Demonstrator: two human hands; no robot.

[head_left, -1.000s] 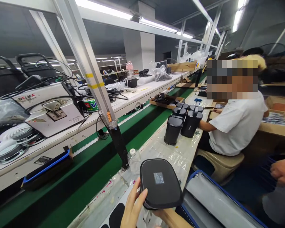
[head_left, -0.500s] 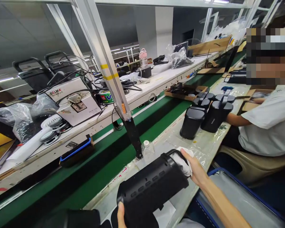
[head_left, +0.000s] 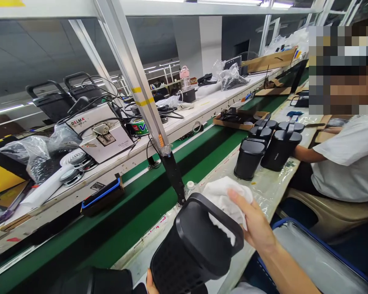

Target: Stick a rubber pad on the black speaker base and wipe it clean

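Head view, near bottom centre: the right hand (head_left: pixel 257 226) is pressing a white cloth (head_left: pixel 223 198) against the top end of a black speaker (head_left: pixel 196 245), fingers curled over the cloth and gripping it. The speaker is lying tilted, its flat dark end facing up and toward the camera, its perforated body running down to the bottom edge. Only a thumb tip of the left hand (head_left: pixel 149 283) is showing there, touching the speaker's lower side; the rest is out of frame, so I cannot tell how those fingers are set. The speaker is sitting above the near edge of the plastic-covered bench (head_left: pixel 263 188), just right of the green belt (head_left: pixel 147 204).

Just beyond the speaker a small clear bottle (head_left: pixel 190 188) is standing at the foot of a slanted metal post (head_left: pixel 141 94). Farther along the bench a cluster of upright speakers (head_left: pixel 263 149) is standing close together, touching one another. A co-worker in a white shirt (head_left: pixel 346 163) is sitting at the right on a beige stool (head_left: pixel 322 210), one forearm reaching toward that cluster.

Across the belt, on the far left shelf, a white machine (head_left: pixel 101 132) marked DELMA is sitting among black cables, with round speaker drivers (head_left: pixel 72 167) and a plastic bag (head_left: pixel 39 151) to its left. A blue-edged tray (head_left: pixel 102 198) is lying at the belt's left edge. Near right, a blue-rimmed bin (head_left: pixel 309 253) is sitting under the forearm.
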